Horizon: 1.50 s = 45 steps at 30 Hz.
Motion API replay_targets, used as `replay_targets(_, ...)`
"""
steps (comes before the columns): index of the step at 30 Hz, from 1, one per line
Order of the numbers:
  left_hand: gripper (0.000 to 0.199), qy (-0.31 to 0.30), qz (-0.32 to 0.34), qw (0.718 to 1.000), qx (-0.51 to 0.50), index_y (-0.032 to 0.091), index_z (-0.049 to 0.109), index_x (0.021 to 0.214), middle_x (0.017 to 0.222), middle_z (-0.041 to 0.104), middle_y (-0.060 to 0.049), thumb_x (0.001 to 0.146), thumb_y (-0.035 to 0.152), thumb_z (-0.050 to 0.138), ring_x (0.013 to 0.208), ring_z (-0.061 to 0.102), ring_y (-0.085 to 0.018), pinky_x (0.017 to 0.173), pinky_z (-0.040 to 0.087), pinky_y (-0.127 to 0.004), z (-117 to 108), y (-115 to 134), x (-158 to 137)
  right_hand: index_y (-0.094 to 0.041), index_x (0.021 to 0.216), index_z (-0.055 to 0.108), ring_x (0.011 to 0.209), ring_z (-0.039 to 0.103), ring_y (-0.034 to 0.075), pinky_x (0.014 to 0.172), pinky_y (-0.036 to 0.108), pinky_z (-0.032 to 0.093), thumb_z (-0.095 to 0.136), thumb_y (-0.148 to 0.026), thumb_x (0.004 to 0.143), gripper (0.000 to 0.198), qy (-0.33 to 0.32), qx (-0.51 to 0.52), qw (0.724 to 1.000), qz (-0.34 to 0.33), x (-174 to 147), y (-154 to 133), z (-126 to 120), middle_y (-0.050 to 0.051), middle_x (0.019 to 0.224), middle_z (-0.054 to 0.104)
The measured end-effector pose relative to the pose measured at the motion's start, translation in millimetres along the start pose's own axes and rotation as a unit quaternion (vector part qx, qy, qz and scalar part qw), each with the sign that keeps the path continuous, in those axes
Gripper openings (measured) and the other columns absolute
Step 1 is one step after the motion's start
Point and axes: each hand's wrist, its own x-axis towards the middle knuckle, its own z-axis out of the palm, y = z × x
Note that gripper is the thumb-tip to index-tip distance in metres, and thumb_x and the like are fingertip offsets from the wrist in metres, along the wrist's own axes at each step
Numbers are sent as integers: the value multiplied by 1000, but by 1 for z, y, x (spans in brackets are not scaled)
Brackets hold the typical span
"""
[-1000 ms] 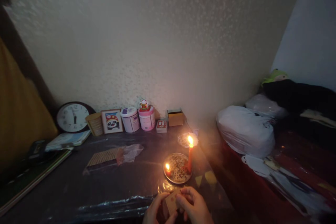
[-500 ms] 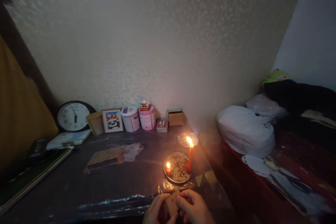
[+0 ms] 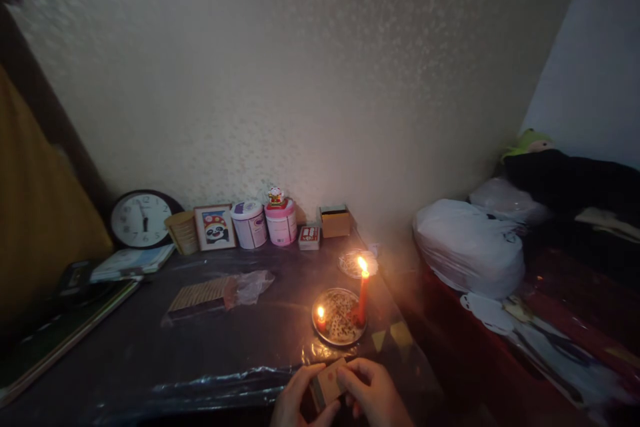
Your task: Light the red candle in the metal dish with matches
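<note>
Two candles burn at lower centre: a tall red candle and a short stub, both on one round metal plate. Two hands share one small box. Along the wall stand one clock, one panda picture, two round tubs and two little boxes.

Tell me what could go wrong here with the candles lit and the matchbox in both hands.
Both the left hand and the right hand hold the matchbox close to the plate, where the tall red candle and a short one burn; a sleeve or the box could catch. The plastic sheet covering the table might melt or ignite if a candle tips.
</note>
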Motion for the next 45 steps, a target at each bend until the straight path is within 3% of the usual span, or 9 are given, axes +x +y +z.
replay_targets(3,37,4,-20,1000,1,23,67,103,98,74,-6,68,32,73,89,68,-24,80,51,-33,-1,-1,0,-12,68,61,39,41,7,41,20,30,64,-54,67,42,35,-14,999,-14,0,-1,0,-4,47,51)
replay_targets(8,29,-20,-41,999,3,21,69,94,87,74,-4,68,32,73,75,66,-22,66,49,-30,-8,10,3,-13,69,62,40,42,8,41,21,31,60,-53,73,41,52,-39,997,-39,0,-1,-3,-3,48,52)
replay_targets(15,27,-13,-74,997,12,21,69,93,76,72,-1,69,32,72,69,63,-21,67,47,-30,-14,19,5,-14,68,61,44,46,11,43,22,35,59,-49,75,36,86,-27,994,-65,-4,-14,-12,-3,49,51)
replay_targets(21,41,-44,-79,994,-64,21,64,107,104,72,-7,67,25,70,92,66,-25,83,47,-34,-5,8,1,-16,71,55,42,50,11,42,21,38,64,-46,72,31,70,-14,996,-56,-4,-2,-5,-4,49,54)
replay_targets(25,38,-43,-93,992,-75,19,67,102,101,73,-10,65,25,71,91,66,-28,82,49,-36,-3,8,0,-20,80,47,37,50,11,37,20,37,64,-48,71,34,52,5,998,-46,-4,4,0,-8,48,52)
replay_targets(29,34,-53,-114,990,-62,18,68,96,90,73,-8,62,25,72,82,66,-26,75,51,-34,-6,14,3,-18,89,54,65,65,18,60,27,51,56,-35,82,18,66,-111,984,-124,-14,-11,-4,2,70,65)
replay_targets(34,27,-132,-147,976,-94,18,66,86,74,69,-2,63,28,73,67,61,-19,62,47,-27,-1,22,3,-21,85,66,103,61,18,89,25,48,49,-13,84,19,-54,-227,930,-283,-29,-31,-5,7,113,58)
replay_targets(37,24,-160,-166,968,-99,18,63,80,70,66,0,63,30,74,64,58,-16,58,44,-25,3,23,0,-21,84,68,105,60,17,90,24,47,50,-7,81,23,-102,-255,914,-298,-31,-28,-3,6,118,57)
replay_targets(45,15,-182,-156,965,-101,19,58,74,66,57,3,66,27,67,60,48,-13,55,37,-24,6,15,-2,-20,77,65,105,59,16,87,21,48,52,5,62,32,-93,-272,914,-287,-29,-21,-2,4,118,57)
